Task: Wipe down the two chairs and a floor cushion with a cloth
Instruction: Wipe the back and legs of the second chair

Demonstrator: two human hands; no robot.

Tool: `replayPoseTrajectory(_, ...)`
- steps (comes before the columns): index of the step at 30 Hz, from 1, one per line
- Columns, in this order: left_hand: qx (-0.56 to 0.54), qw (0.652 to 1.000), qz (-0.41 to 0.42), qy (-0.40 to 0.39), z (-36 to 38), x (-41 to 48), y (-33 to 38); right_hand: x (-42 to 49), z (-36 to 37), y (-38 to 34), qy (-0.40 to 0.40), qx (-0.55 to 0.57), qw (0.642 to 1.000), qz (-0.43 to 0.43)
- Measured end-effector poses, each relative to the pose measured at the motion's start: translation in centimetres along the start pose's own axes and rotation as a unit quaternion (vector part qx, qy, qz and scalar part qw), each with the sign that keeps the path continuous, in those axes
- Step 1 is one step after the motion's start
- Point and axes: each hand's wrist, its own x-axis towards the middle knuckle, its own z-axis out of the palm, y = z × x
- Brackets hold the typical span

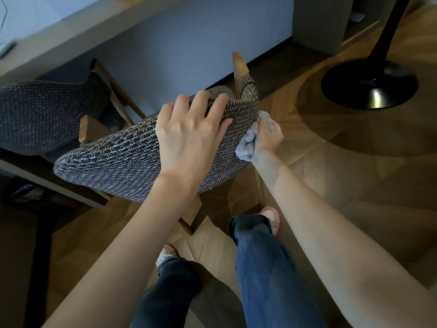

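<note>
**Two hands on one chair back**

Stood close behind the chair [123,162], jeans [260,268] nearest the camera. Gripped the top of the woven back with the left hand [189,133], fingers curled over the far edge, thumb on the near face. Held the cloth [248,145] bunched tight in the right hand [267,140] and pressed it against the right end of the back, just below a wooden post.

Judged this as the wiping of the first chair, on the back's outer side. Probably needed next: a sweep of the cloth leftward along the weave, with the left hand steadying the frame and then moving clear.

Found coarse grey-brown tweed here, likely to drag at the cloth. Saw a second chair [47,114] to the left, pushed in under a tabletop. Saw no cushion anywhere. Beyond, noted wood floor [331,185], a black round stand base [369,86] and a pale wall [189,43].
</note>
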Motion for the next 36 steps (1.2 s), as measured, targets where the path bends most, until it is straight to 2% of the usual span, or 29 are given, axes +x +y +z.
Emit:
replayPoseTrajectory(4, -0.002, 1.000, -0.009, -0.020, -0.3, 0.2, -0.1, -6.0, 0.7, -1.3, -0.010, 0.131, 0.985, -0.112)
replayPoseTrajectory(7, -0.029, 0.999, 0.000, -0.039, -0.5, 0.1, -0.5, -8.8, 0.7, 0.2, -0.015, 0.120, 0.962, -0.247)
replayPoseTrajectory(9, -0.071, 0.996, 0.028, -0.037, -0.7, 0.0, -1.2, -8.4, 0.7, 1.6, 0.014, 0.095, 0.954, -0.284)
replayPoseTrajectory(12, -0.145, 0.988, 0.058, -0.020, -1.0, -0.8, -2.8, -7.0, 0.4, 3.7, 0.031, 0.041, 0.973, -0.223)
replayPoseTrajectory(16, -0.164, 0.986, 0.020, -0.006, -1.4, -3.7, -5.3, -5.9, -1.3, 4.6, -0.017, 0.003, 0.997, -0.075)
replayPoseTrajectory(18, -0.165, 0.986, -0.008, -0.008, -1.4, -5.2, -6.4, -6.8, -1.1, 3.5, -0.007, 0.016, 0.995, -0.098)
replayPoseTrajectory(24, -0.190, 0.981, -0.038, -0.016, -1.7, -6.9, -7.6, -14.4, 1.2, -0.1, 0.015, 0.064, 0.947, -0.315)
replayPoseTrajectory(27, -0.200, 0.978, -0.053, -0.022, -1.9, -7.3, -8.0, -16.0, 2.0, 0.9, 0.034, 0.059, 0.930, -0.362)
replayPoseTrajectory(29, -0.203, 0.977, -0.064, -0.025, -1.9, -7.9, -8.3, -15.4, 2.2, 2.0, 0.044, 0.053, 0.936, -0.346)
replayPoseTrajectory(32, -0.207, 0.974, -0.084, -0.026, -1.9, -8.5, -8.9, -14.2, 1.9, 4.3, 0.031, 0.043, 0.964, -0.259)
replayPoseTrajectory(36, -0.210, 0.973, -0.087, -0.026, -1.8, -8.8, -9.1, -12.9, 0.6, 7.2, 0.040, -0.025, 0.984, -0.174)
